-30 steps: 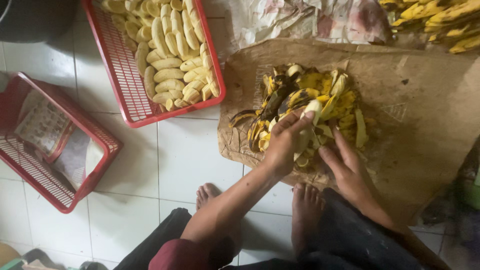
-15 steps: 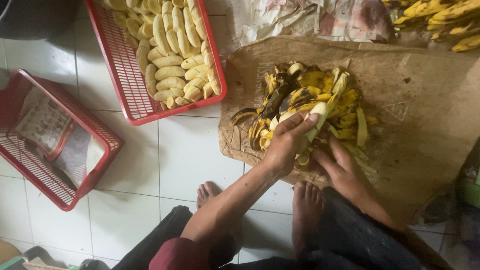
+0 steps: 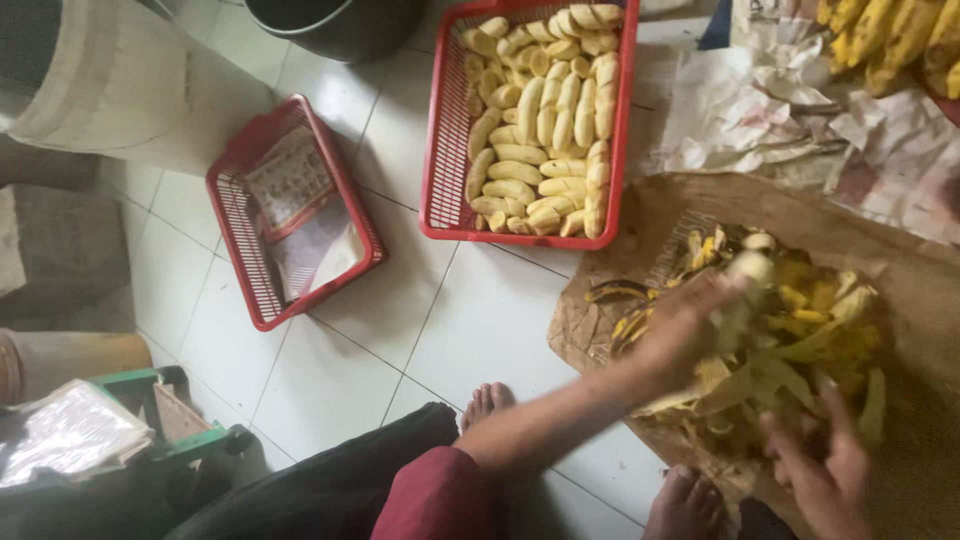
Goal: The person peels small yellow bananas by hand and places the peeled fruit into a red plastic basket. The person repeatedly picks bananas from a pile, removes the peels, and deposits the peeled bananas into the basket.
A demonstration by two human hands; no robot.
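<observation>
At 3 o'clock, over brown paper sheet (image 3: 920, 330): left hand (image 3: 690, 325) pinching pale peeled banana (image 3: 752, 268), lifted off yellow peel heap (image 3: 800, 350) since half-second ago, blurred. Right hand (image 3: 825, 470) spread at 5 o'clock. Red plastic basket of peeled bananas (image 3: 440, 150) at 12 o'clock, well apart.

Left hand (image 3: 690, 325) lifted a peeled banana (image 3: 750, 268), right hand (image 3: 825, 470) drawn back off peels (image 3: 790, 350)

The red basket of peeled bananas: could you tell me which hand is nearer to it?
Left. The left hand is over the peel pile, just below the basket of peeled bananas; the right hand sits lower, farther away.
</observation>
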